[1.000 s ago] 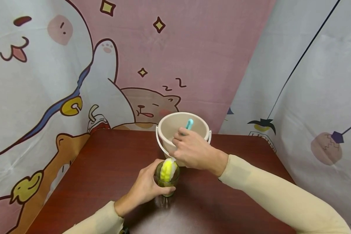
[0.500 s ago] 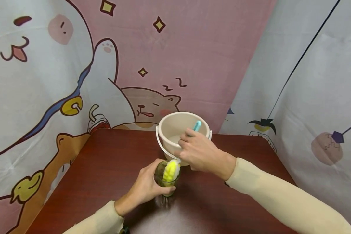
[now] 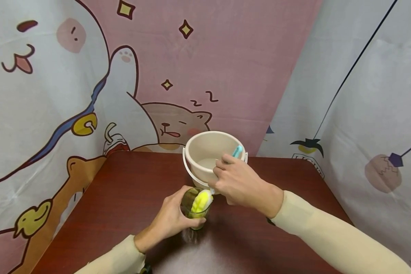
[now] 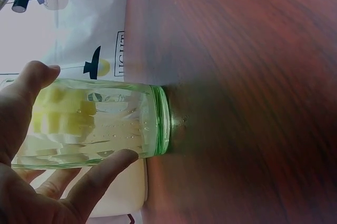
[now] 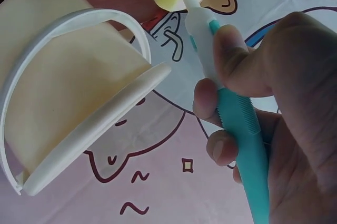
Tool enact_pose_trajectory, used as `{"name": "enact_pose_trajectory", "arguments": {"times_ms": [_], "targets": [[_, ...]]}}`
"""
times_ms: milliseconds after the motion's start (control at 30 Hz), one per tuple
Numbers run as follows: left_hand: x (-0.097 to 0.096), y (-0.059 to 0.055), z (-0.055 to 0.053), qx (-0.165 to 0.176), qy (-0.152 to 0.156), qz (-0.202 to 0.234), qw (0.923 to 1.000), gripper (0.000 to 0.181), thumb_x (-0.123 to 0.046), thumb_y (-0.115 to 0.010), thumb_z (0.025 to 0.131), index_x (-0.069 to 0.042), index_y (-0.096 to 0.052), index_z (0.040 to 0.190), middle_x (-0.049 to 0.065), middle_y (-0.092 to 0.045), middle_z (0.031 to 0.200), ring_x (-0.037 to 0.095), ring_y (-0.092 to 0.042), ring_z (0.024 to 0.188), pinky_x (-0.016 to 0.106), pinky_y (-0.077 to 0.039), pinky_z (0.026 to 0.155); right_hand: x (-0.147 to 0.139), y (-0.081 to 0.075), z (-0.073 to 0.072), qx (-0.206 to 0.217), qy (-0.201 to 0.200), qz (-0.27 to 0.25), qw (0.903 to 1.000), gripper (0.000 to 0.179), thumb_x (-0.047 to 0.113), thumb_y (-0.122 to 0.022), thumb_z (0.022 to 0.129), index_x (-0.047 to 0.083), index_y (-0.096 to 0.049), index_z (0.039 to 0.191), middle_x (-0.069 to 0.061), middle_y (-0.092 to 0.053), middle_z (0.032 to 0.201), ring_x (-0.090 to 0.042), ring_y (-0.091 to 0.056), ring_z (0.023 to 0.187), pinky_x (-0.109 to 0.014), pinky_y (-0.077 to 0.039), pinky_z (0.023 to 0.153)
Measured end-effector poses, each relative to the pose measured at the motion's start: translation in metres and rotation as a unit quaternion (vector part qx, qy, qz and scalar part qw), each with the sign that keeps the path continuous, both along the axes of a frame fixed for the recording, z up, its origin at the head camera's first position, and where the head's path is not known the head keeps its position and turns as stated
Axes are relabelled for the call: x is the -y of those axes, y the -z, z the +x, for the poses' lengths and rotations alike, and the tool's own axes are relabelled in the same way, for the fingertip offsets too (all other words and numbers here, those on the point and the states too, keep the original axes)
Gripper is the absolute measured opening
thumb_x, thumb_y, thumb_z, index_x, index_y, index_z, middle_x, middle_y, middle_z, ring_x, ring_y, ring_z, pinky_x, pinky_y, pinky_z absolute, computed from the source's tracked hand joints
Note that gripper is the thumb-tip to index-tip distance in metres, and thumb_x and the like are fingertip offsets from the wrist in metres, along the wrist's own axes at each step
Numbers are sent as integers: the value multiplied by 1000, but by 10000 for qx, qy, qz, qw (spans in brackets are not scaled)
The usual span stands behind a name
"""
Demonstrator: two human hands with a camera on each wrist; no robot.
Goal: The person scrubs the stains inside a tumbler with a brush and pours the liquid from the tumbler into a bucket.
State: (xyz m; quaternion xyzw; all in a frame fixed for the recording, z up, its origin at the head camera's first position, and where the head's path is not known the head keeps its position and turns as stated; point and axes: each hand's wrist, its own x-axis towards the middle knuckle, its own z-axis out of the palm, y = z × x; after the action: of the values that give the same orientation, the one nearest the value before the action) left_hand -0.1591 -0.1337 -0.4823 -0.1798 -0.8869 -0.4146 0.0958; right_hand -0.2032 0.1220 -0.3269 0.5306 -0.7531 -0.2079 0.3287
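My left hand (image 3: 172, 213) holds a green drinking glass (image 3: 186, 200) near the table top, its fingers and thumb round the sides. Water drops cling to the glass in the left wrist view. Inside sits the yellow and white sponge head (image 3: 202, 202) of a cup brush, leaning toward the right rim. My right hand (image 3: 238, 180) grips the brush's teal and white handle (image 5: 239, 124), thumb on one side and fingers curled round the other. In the head view most of the handle is hidden by that hand; only its teal end (image 3: 238, 151) shows.
A cream bucket (image 3: 203, 148) stands just behind the hands, its white handle (image 3: 189, 171) hanging down in front. Both stand on a dark red-brown table (image 3: 140, 179). Printed cartoon cloth (image 3: 226, 68) hangs behind it and at the sides.
My right hand has moved to the right and slightly toward me. The brush tilts further right, and its sponge head has shifted to the glass's right side. My left hand stays put.
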Motion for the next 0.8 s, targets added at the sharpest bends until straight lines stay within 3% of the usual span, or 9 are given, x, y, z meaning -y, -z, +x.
{"name": "enact_pose_trajectory", "arguments": {"times_ms": [300, 500, 667, 800], "targets": [[0, 1, 1, 104, 96, 84, 9999, 82, -39, -111, 76, -32, -67, 144, -17, -77, 123, 13, -77, 106, 27, -62, 86, 1, 0, 19, -168, -9, 252, 9995, 39, 39, -102, 67, 27, -74, 91, 0, -71, 82, -23, -65, 90, -39, -45, 99], [0, 3, 1, 96, 78, 66, 9999, 82, -39, -111, 76, -29, -68, 145, -16, -77, 122, 10, -73, 102, 26, -61, 81, 6, 3, 21, -348, -349, 70, 9988, 37, 39, -101, 68, 26, -71, 85, 2, -70, 80, -22, -65, 89, -38, -46, 100], [-1, 1, 0, 81, -10, -9, 10000, 83, -38, -112, 74, -33, -68, 144, -19, -76, 121, 7, -73, 101, 26, -61, 85, 13, 2, 24, -472, -540, -61, 9974, 31, 36, -98, 74, 25, -70, 82, 2, -72, 81, -22, -65, 89, -38, -46, 101], [-1, -1, -1, 97, -26, -39, 9999, 84, -37, -112, 73, -34, -68, 144, -18, -77, 122, 6, -73, 101, 26, -61, 87, 20, 1, 25, -556, -580, -179, 9966, 22, 28, -91, 85, 24, -70, 80, 1, -73, 79, -23, -64, 87, -38, -45, 101]]}}
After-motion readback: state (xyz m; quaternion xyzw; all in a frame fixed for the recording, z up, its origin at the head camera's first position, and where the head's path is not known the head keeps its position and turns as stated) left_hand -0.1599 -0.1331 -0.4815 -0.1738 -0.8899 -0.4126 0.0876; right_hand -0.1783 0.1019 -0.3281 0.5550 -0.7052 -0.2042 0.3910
